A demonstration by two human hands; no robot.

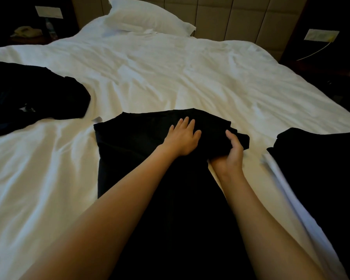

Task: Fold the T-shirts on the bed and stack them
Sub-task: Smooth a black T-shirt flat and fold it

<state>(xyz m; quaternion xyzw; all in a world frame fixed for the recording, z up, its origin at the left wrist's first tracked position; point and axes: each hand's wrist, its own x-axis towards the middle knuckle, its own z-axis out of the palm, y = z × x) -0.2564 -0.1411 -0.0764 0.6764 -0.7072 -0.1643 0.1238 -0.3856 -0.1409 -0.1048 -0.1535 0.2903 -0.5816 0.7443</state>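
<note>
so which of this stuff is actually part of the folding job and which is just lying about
Part of the job:
- black T-shirt under the left hand, its edge gripped by the right hand
- dark heap at left
- dark garment at right
- bed

Lying about:
- pillow
- bottle on the nightstand

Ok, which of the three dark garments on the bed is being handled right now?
The middle shirt: the left hand lies flat on it and the right hand grips its edge. The left pile and right garment lie untouched.
</note>
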